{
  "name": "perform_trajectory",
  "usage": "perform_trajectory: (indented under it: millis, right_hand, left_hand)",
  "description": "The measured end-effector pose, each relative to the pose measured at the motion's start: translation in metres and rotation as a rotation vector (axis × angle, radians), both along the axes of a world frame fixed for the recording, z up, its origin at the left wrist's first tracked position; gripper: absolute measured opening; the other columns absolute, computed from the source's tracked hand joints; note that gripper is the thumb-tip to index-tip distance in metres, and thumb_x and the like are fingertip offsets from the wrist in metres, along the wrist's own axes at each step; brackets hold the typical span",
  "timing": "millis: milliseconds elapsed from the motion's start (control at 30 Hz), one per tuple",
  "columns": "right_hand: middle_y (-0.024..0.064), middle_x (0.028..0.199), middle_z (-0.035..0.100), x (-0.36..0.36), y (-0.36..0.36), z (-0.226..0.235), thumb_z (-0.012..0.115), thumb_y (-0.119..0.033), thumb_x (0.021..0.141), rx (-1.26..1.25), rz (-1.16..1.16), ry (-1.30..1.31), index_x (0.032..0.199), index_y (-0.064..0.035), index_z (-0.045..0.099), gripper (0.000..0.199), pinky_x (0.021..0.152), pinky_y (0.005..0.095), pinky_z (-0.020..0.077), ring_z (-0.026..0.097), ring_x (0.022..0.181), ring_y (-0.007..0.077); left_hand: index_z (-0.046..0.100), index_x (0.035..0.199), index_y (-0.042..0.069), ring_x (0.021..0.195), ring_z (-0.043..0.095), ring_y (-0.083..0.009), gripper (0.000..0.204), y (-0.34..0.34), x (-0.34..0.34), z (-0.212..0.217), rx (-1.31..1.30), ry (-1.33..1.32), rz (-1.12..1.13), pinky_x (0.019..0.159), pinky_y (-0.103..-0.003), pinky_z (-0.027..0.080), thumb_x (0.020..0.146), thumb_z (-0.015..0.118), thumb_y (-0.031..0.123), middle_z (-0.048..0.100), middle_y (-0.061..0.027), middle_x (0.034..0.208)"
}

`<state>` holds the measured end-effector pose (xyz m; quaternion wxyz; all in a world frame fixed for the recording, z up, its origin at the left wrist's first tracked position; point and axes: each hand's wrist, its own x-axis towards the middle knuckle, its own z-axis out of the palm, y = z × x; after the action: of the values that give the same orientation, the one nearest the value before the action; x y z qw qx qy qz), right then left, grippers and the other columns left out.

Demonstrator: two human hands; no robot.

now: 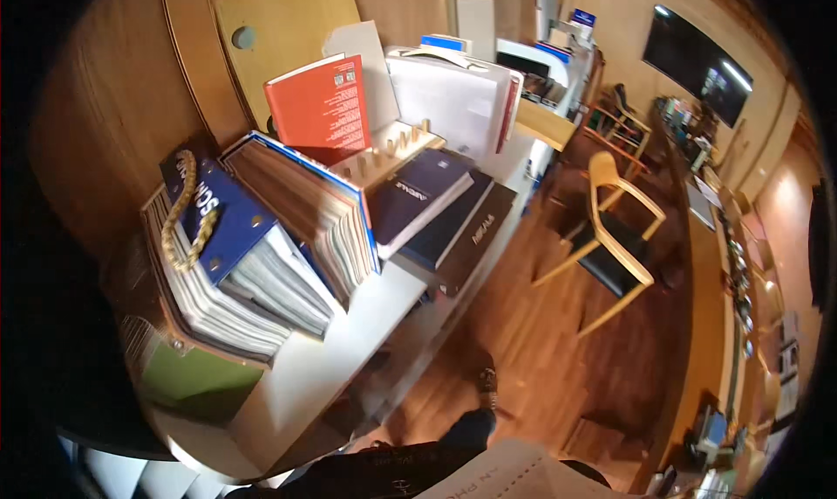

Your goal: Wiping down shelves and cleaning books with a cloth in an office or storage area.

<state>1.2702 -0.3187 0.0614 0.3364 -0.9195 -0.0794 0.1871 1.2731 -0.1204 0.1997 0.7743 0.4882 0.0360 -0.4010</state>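
Note:
Neither of my hands shows in the head view. Across the bottom edge lies a pale sheet or flat package (523, 475) with print on it; what holds it is hidden. Ahead to the left, a white shelf top (384, 303) carries a thick blue sample book (240, 220) with a braided rope handle. Beside it stands another sample book with a blue-edged cover (370, 229). Farther right, a dark purple book (423, 190) rests on dark flat binders (475, 237). Behind them a red book (318, 107) stands upright near a wooden pegged rack (388, 150).
A white case (445, 98) stands at the back of the shelf. On the wooden floor (523, 342) to the right is a light wood chair (610, 229) with a black seat. A long counter (697, 325) runs along the right, and a screen (697, 59) hangs beyond.

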Motion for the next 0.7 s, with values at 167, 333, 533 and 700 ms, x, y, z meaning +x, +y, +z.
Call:
perform_trajectory:
  millis: [167,333,533,700]
  right_hand:
    - [0.0116,0.097,0.07,0.154,0.032,-0.06,0.064,-0.033,0.087,0.126,0.128,-0.115,0.112,-0.0113,0.066,0.033,0.079,0.0379,0.0525,0.067,0.088,0.025]
    - [0.0115,0.097,0.07,0.227,0.07,-0.125,0.064,-0.033,0.088,0.244,0.265,-0.116,0.112,-0.0112,0.066,0.033,0.08,0.0377,0.0524,0.068,0.088,0.0247]
    - [0.0115,0.098,0.07,0.268,0.09,-0.17,0.064,-0.032,0.088,0.28,0.317,-0.159,0.113,-0.011,0.066,0.033,0.08,0.0374,0.0524,0.068,0.089,0.0243]
    - [0.0115,0.098,0.07,0.276,0.082,-0.192,0.063,-0.032,0.088,0.254,0.368,-0.221,0.113,-0.0109,0.065,0.033,0.08,0.0372,0.0523,0.068,0.089,0.024]
  left_hand:
    - [0.065,0.101,0.003,0.078,0.059,-0.0151,0.019,-0.054,0.1,-0.053,0.259,-0.24,0.175,0.07,-0.031,0.046,0.089,0.06,0.017,0.065,-0.0078,0.087]
    - [0.065,0.099,0.003,0.074,0.058,-0.0143,0.016,0.062,0.138,-0.037,0.532,-0.347,0.338,0.066,-0.03,0.044,0.088,0.06,0.014,0.065,-0.0071,0.084]
    - [0.066,0.097,0.002,0.07,0.057,-0.0134,0.013,0.104,0.157,-0.025,0.759,-0.509,0.425,0.063,-0.03,0.043,0.087,0.061,0.011,0.064,-0.0061,0.08]
    - [0.066,0.095,0.002,0.067,0.056,-0.0126,0.011,0.095,0.138,-0.03,0.9,-0.651,0.521,0.06,-0.029,0.042,0.087,0.061,0.008,0.064,-0.0053,0.077]
